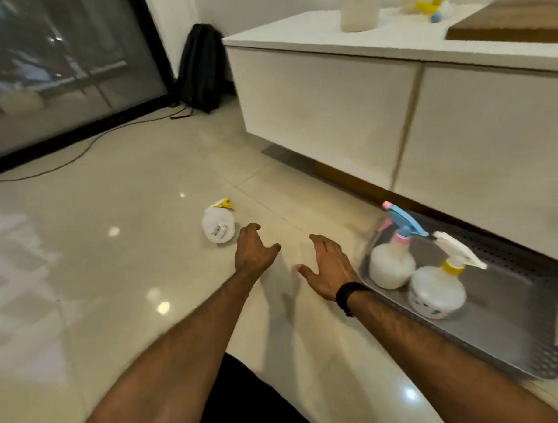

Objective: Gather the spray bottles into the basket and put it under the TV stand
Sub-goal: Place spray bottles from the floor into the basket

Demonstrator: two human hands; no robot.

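Lying on floor (111, 268) at 9 o'clock: spray bottle (218, 223) | reaching near it, spread wide, empty: left hand (254, 250) | hovering splayed, empty: right hand (328, 270) | standing in basket (504, 330) at 3 o'clock: two spray bottles (393, 262)

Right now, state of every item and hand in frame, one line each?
floor bottle: lying on its side on the tiles, outside the basket
blue-trigger bottle: upright in the basket
yellow-collar bottle: upright in the basket, beside the blue-trigger bottle
basket: on the floor beside the TV stand, not under it
left hand: open, empty, near the floor bottle
right hand: open, empty
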